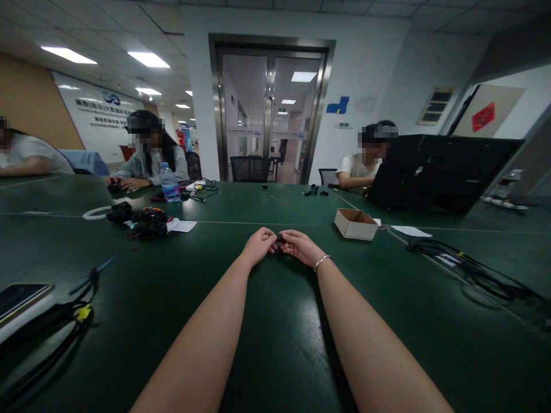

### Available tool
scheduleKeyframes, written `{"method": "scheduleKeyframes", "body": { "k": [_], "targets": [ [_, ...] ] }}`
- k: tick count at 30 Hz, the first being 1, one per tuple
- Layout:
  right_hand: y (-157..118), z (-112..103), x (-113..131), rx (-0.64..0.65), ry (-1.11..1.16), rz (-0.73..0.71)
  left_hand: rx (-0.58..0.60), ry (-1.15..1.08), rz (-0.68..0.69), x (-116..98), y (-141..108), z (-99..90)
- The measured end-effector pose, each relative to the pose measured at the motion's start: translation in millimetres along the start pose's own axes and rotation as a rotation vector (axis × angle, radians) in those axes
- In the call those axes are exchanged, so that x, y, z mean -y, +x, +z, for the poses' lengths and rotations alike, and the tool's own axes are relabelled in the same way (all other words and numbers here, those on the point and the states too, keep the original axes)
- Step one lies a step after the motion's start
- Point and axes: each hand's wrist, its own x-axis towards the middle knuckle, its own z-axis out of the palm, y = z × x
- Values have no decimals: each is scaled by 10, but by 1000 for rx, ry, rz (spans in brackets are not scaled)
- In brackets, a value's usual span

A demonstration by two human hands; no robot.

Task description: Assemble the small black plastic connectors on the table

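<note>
Above the green table (275,298), the left hand (260,248) and right hand (301,248) pinch a small black piece (280,238) between them, its long axis too small to tell.

Small black piece (280,238) at the centre: left hand (259,248) and right hand (303,249) partly cover it, too small for me to identify. Phone (26,301), 8 o'clock, runs off my left edge. Forearms cut off, 5 and 7. Monitor (443,172), 3 o'clock, partly hides a person (353,167). Wall sign (107,117), 10 o'clock: small print blurred.
</note>
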Motion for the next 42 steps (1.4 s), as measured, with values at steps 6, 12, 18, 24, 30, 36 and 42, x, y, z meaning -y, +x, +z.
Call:
{"method": "scheduleKeyframes", "body": {
  "k": [6, 12, 18, 24, 30, 36, 42],
  "targets": [
    [-3, 4, 4, -1, 2, 1, -10, 94, -3, 33, 4, -4],
    [8, -5, -3, -10, 5, -1, -91, 78, 99, 50, 3, 0],
    [20, -22, -13, 10, -5, 2, -38, 92, 84, 78, 24, -5],
    [3, -1, -4, 6, -11, 1, -57, 85, 101, 74, 7, 6],
    [18, -12, -2, 1, 0, 8, -70, 30, 80, 68, 23, 13],
    [6, -12, -1, 14, 2, 1, -56, 26, 69, 49, 20, 14],
    [4, -17, -1, 11, 2, 1, -98, -5, 79, 26, 6, 1]
  ]
}}
